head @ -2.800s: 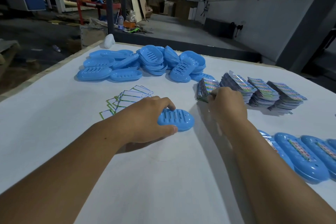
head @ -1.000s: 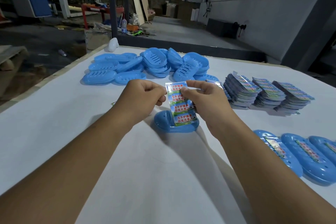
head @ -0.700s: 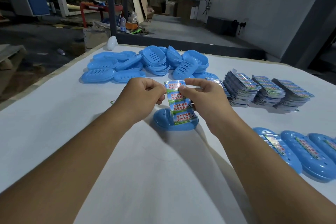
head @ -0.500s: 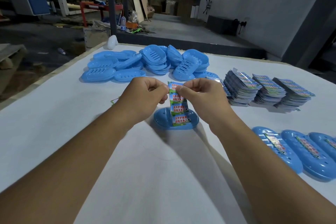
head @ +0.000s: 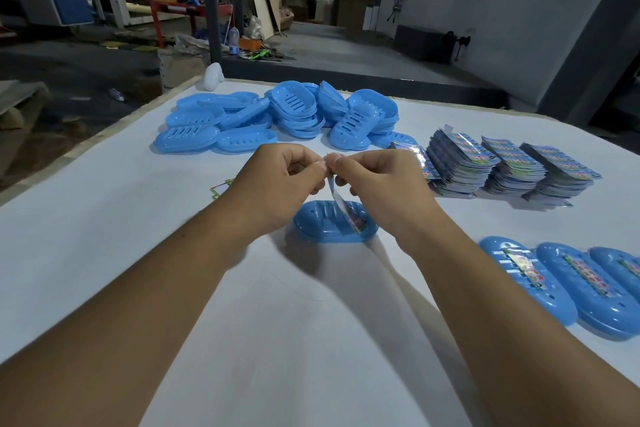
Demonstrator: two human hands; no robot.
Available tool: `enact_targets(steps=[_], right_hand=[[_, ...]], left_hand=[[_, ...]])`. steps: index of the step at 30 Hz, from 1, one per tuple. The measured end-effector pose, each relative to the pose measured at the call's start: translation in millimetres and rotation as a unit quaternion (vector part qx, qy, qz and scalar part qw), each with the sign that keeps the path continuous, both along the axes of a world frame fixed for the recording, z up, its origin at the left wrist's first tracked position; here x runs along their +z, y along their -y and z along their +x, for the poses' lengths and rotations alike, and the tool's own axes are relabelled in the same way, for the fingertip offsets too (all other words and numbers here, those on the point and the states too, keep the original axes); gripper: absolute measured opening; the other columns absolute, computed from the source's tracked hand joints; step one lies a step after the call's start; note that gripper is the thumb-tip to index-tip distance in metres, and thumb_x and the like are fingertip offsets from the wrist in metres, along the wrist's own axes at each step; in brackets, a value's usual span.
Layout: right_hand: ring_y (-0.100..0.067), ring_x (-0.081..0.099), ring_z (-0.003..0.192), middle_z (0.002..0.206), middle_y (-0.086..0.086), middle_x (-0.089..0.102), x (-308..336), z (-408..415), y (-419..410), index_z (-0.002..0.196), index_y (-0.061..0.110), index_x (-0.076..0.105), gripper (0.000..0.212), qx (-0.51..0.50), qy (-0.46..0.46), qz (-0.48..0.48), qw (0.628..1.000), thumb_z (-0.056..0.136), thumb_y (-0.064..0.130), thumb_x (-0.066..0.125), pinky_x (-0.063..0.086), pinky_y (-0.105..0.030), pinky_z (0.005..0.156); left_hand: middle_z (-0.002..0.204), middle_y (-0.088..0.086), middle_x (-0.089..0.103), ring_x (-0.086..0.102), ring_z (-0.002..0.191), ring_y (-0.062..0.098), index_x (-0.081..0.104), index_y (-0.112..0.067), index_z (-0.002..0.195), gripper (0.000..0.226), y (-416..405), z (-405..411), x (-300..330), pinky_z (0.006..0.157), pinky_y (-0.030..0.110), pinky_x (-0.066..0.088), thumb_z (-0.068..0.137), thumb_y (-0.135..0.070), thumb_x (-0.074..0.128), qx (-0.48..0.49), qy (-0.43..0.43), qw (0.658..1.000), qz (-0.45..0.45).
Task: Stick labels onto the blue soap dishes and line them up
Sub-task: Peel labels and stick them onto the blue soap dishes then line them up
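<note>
A blue soap dish (head: 322,227) lies upside down on the white table (head: 104,236), just below my hands. My left hand (head: 277,184) and my right hand (head: 377,184) meet above it, and both pinch the top edge of a printed label (head: 348,213). The label hangs down edge-on, its lower end over the dish. At the right edge, three labelled dishes (head: 530,274) lie side by side in a row. A heap of unlabelled blue dishes (head: 287,114) sits at the far side of the table.
Several stacks of printed labels (head: 485,163) stand to the right of my hands. A few white backing papers (head: 221,188) lie left of my left hand. A white object (head: 214,72) sits at the table's far left corner. Beyond the table is a dim workshop floor.
My right hand took a label from the stack and my left let go of the dish. Both hands now pinch the label's top, and it has turned from face-on to edge-on.
</note>
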State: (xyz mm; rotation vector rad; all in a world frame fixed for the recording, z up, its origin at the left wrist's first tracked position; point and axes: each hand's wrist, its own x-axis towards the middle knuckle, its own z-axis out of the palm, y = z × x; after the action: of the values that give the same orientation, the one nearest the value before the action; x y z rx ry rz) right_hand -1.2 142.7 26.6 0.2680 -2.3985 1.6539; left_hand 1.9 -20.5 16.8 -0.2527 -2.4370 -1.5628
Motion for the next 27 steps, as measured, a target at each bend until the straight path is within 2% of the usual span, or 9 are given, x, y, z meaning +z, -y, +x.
enact_targets(steps=[3, 5, 7, 11, 15, 20, 23, 27], right_hand=[[0.002, 0.053, 0.055, 0.068, 0.005, 0.071, 0, -1, -1, 0.076, 0.023, 0.081, 0.024, -0.003, 0.011, -0.007, 1.0, 0.092, 0.038, 0.071, 0.045, -0.015, 0.055], [-0.002, 0.05, 0.055, 0.071, -0.003, 0.071, 1, -2, -3, 0.076, 0.02, 0.081, 0.026, -0.005, 0.02, -0.01, 1.0, 0.092, 0.037, 0.071, 0.044, -0.017, 0.052], [-0.003, 0.05, 0.055, 0.075, -0.004, 0.073, 1, -3, -4, 0.075, 0.019, 0.08, 0.028, -0.007, 0.029, -0.013, 0.999, 0.093, 0.037, 0.07, 0.044, -0.017, 0.051], [-0.005, 0.051, 0.059, 0.082, -0.01, 0.074, 0, -5, -4, 0.073, 0.016, 0.079, 0.03, -0.013, 0.054, -0.028, 0.998, 0.093, 0.037, 0.07, 0.047, -0.025, 0.06], [-0.005, 0.053, 0.059, 0.075, 0.003, 0.075, 0, -7, -6, 0.071, 0.017, 0.08, 0.029, -0.021, 0.078, -0.056, 0.995, 0.093, 0.034, 0.071, 0.047, -0.025, 0.062], [-0.008, 0.052, 0.061, 0.072, 0.008, 0.073, 0, -9, -9, 0.076, 0.016, 0.081, 0.024, -0.033, 0.106, -0.085, 0.99, 0.091, 0.034, 0.074, 0.046, -0.026, 0.063], [-0.01, 0.052, 0.063, 0.073, 0.007, 0.073, 1, -9, -12, 0.081, 0.016, 0.082, 0.02, -0.032, 0.122, -0.112, 0.986, 0.089, 0.032, 0.076, 0.045, -0.027, 0.064], [-0.011, 0.051, 0.065, 0.072, 0.007, 0.072, 2, -11, -14, 0.076, 0.017, 0.082, 0.019, -0.042, 0.147, -0.131, 0.979, 0.088, 0.031, 0.077, 0.043, -0.029, 0.064]], left_hand=[[0.071, -0.013, 0.073, 0.064, 0.064, -0.005, 0.074, -0.022, 0.084, 0.018, -1, 0, 1, 0.061, 0.013, 0.046, 0.097, -0.029, 0.064, 0.006, 0.0, 1.0, -0.002], [0.07, -0.011, 0.073, 0.064, 0.064, -0.003, 0.074, -0.021, 0.082, 0.018, -1, 0, 1, 0.066, 0.021, 0.047, 0.095, -0.029, 0.065, 0.015, 0.002, 1.0, 0.007], [0.068, -0.009, 0.073, 0.061, 0.06, -0.004, 0.074, -0.019, 0.076, 0.02, 0, 0, 2, 0.065, 0.023, 0.046, 0.092, -0.027, 0.065, 0.031, 0.003, 0.999, 0.01], [0.061, -0.008, 0.068, 0.053, 0.051, -0.002, 0.07, -0.015, 0.066, 0.025, 2, -1, 4, 0.06, 0.024, 0.042, 0.089, -0.023, 0.063, 0.065, 0.014, 0.998, 0.002], [0.054, -0.009, 0.062, 0.046, 0.041, 0.001, 0.067, -0.012, 0.064, 0.028, 3, -2, 5, 0.052, 0.024, 0.034, 0.088, -0.023, 0.06, 0.098, 0.028, 0.995, -0.019], [0.07, 0.008, 0.071, 0.048, 0.053, 0.009, 0.07, -0.004, 0.07, 0.031, 5, -4, 4, 0.057, 0.025, 0.039, 0.089, -0.026, 0.058, 0.133, 0.047, 0.99, -0.027], [0.072, 0.015, 0.068, 0.05, 0.058, 0.013, 0.066, 0.002, 0.074, 0.036, 8, -7, 3, 0.058, 0.029, 0.041, 0.089, -0.029, 0.055, 0.147, 0.063, 0.987, -0.032], [0.063, -0.001, 0.068, 0.059, 0.052, 0.011, 0.058, -0.016, 0.068, 0.032, 12, -11, 3, 0.053, 0.025, 0.042, 0.093, -0.035, 0.05, 0.159, 0.096, 0.981, -0.053]])
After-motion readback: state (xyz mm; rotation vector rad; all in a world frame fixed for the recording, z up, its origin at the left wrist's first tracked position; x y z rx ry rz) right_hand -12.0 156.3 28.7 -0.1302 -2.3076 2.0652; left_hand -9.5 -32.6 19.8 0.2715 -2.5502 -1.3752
